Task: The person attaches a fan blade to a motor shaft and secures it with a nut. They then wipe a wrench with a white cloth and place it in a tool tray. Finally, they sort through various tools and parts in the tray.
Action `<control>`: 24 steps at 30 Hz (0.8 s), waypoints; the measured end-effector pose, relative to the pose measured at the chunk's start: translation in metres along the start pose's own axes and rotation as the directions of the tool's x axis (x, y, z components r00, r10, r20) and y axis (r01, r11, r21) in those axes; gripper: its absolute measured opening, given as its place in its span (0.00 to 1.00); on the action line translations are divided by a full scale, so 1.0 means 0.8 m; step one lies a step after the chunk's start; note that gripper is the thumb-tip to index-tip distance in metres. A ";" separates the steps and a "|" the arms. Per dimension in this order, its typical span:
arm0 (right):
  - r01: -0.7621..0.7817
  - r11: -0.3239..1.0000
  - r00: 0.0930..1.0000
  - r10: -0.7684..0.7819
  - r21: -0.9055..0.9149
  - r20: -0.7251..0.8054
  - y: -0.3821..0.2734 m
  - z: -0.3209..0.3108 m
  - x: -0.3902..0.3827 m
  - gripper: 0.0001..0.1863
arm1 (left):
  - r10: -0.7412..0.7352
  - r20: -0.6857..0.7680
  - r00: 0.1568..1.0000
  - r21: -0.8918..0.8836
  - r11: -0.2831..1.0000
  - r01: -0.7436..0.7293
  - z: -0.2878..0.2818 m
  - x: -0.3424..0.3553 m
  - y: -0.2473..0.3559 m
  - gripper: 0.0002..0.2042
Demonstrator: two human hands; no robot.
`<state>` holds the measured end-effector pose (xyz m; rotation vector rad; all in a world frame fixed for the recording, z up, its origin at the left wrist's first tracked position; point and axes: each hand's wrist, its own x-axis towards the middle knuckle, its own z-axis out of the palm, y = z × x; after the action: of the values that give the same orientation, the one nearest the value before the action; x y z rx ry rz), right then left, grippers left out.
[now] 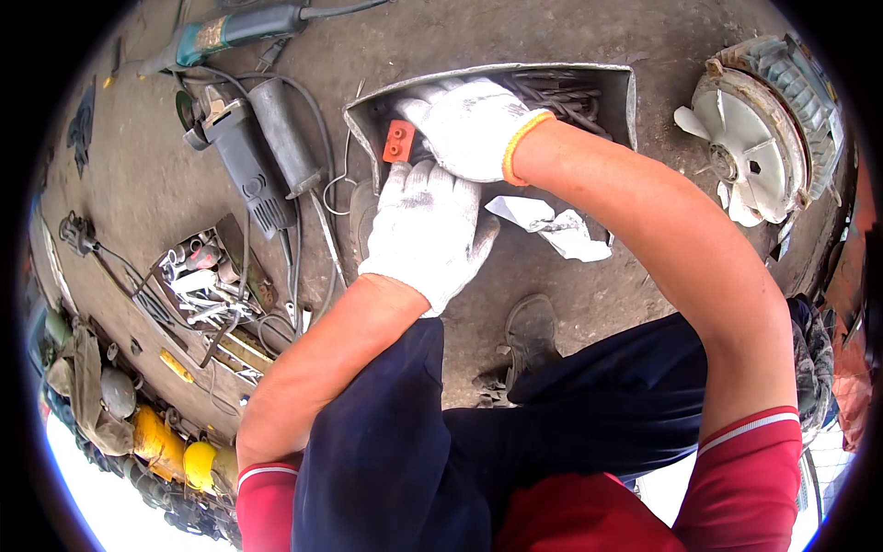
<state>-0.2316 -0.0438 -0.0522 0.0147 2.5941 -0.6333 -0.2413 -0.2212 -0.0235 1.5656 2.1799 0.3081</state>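
Note:
My left hand (423,235), in a dirty white knitted glove, has its fingers bent at the front of an open metal box (630,110), their tips against an orange block (399,138) with two round fittings. Its thumb stands out to the right. My right hand (474,129), gloved alike with a yellow cuff, reaches over the block's right side into the box, fingers curled, tips hidden. Dark, bent metal pieces (561,101) lie in the box's right part. Crumpled white paper or cloth (570,235) lies just below the box.
An angle grinder (244,166), metal cylinder (280,133), teal power tool (212,41) and cables lie left. A tray of sockets and tools (207,276) is lower left. A finned housing with white fan (745,138) stands right. My boot (531,336) is below the box.

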 end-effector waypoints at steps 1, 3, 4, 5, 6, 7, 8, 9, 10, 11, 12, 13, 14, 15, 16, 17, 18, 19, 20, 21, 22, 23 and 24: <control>-0.001 1.000 1.000 0.002 -0.026 0.010 -0.001 -0.004 -0.002 0.21 | 0.010 -0.015 1.000 0.018 1.000 -0.010 0.000 -0.002 -0.001 0.28; 0.007 0.997 1.000 -0.005 -0.082 0.030 -0.001 -0.011 -0.002 0.21 | 0.016 -0.011 1.000 0.051 0.999 -0.016 -0.004 -0.004 -0.004 0.28; 0.064 0.989 0.997 -0.069 -0.136 -0.031 0.008 0.001 -0.009 0.20 | 0.014 -0.008 1.000 0.051 0.999 -0.014 -0.007 -0.005 -0.002 0.27; 0.069 0.982 0.986 -0.041 -0.173 0.162 0.000 -0.018 -0.008 0.20 | 0.003 -0.001 1.000 0.055 0.998 -0.003 -0.010 -0.009 -0.005 0.27; 0.098 0.975 0.987 -0.069 -0.201 0.144 0.004 -0.016 -0.016 0.20 | 0.002 -0.017 1.000 0.045 0.999 -0.001 -0.013 -0.012 -0.006 0.27; 0.125 0.965 0.987 -0.098 -0.230 0.127 0.011 -0.015 -0.027 0.19 | 0.002 -0.033 0.999 0.034 0.999 0.000 -0.015 -0.015 -0.007 0.26; 0.112 0.968 0.988 -0.085 -0.225 0.129 0.011 -0.019 -0.037 0.18 | 0.005 -0.052 0.999 0.022 1.000 -0.004 -0.017 -0.015 -0.008 0.26; 0.156 0.958 0.980 -0.120 -0.242 0.159 0.006 -0.028 -0.048 0.18 | -0.001 -0.063 0.998 0.008 1.000 0.001 -0.016 -0.016 -0.011 0.25; 0.225 0.938 0.973 -0.203 -0.264 0.110 0.009 -0.027 -0.060 0.16 | -0.007 -0.073 0.997 -0.007 1.000 0.006 -0.016 -0.016 -0.014 0.25; 0.284 0.913 0.959 -0.277 -0.292 0.066 0.014 -0.029 -0.074 0.14 | -0.006 -0.087 0.996 -0.027 1.000 0.004 -0.014 -0.014 -0.014 0.24; 0.299 0.904 0.954 -0.282 -0.307 0.099 0.013 -0.030 -0.085 0.14 | -0.006 -0.112 0.994 -0.026 1.000 0.003 -0.013 -0.015 -0.017 0.23; 0.313 0.894 0.949 -0.285 -0.321 0.132 0.011 -0.033 -0.094 0.14 | -0.006 -0.137 0.991 -0.026 1.000 0.003 -0.011 -0.016 -0.019 0.22; 0.289 0.912 0.957 -0.278 -0.292 0.079 0.010 -0.037 -0.101 0.15 | -0.001 -0.164 0.986 -0.026 1.000 -0.004 -0.011 -0.015 -0.020 0.21; 0.284 0.912 0.959 -0.273 -0.295 0.076 0.009 -0.041 -0.108 0.15 | -0.008 -0.157 0.988 -0.020 1.000 0.004 -0.011 -0.013 -0.021 0.20; 0.278 0.913 0.961 -0.268 -0.298 0.073 0.009 -0.047 -0.114 0.16 | -0.014 -0.150 0.989 -0.014 1.000 0.012 -0.011 -0.011 -0.021 0.18; 0.269 0.915 0.963 -0.260 -0.303 0.070 0.010 -0.051 -0.121 0.16 | -0.017 -0.143 0.990 -0.009 1.000 0.016 -0.011 -0.008 -0.021 0.17; 0.273 0.921 0.962 -0.260 -0.279 0.084 0.013 -0.055 -0.126 0.16 | -0.007 -0.135 0.991 -0.015 1.000 0.005 -0.011 -0.004 -0.022 0.17; 0.284 0.918 0.958 -0.284 -0.276 0.040 0.017 -0.054 -0.133 0.16 | 0.004 -0.126 0.992 -0.020 1.000 -0.006 -0.012 0.000 -0.023 0.16; 0.294 0.916 0.952 -0.307 -0.273 -0.006 0.023 -0.051 -0.140 0.16 | 0.015 -0.117 0.993 -0.024 1.000 -0.018 -0.011 0.004 -0.024 0.15; 0.304 0.913 0.943 -0.329 -0.270 -0.052 0.028 -0.050 -0.147 0.16 | 0.017 -0.088 0.996 -0.027 0.999 -0.019 -0.010 0.008 -0.025 0.16; 0.298 0.925 0.944 -0.322 -0.234 -0.071 0.032 -0.053 -0.153 0.15 | 0.019 -0.059 0.998 -0.029 0.999 -0.021 -0.008 0.011 -0.026 0.17; 0.295 0.930 0.939 -0.324 -0.220 -0.112 0.035 -0.054 -0.159 0.15 | 0.021 -0.031 0.999 -0.028 0.999 -0.022 -0.008 0.014 -0.026 0.17; 0.292 0.934 0.933 -0.325 -0.205 -0.153 0.038 -0.055 -0.164 0.16 | 0.035 -0.112 0.993 -0.059 0.997 -0.042 -0.004 0.019 -0.027 0.19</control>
<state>-0.1305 0.0157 0.0275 -0.4216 2.8528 -0.5227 -0.2652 -0.2137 -0.0332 1.5934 2.2032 0.4802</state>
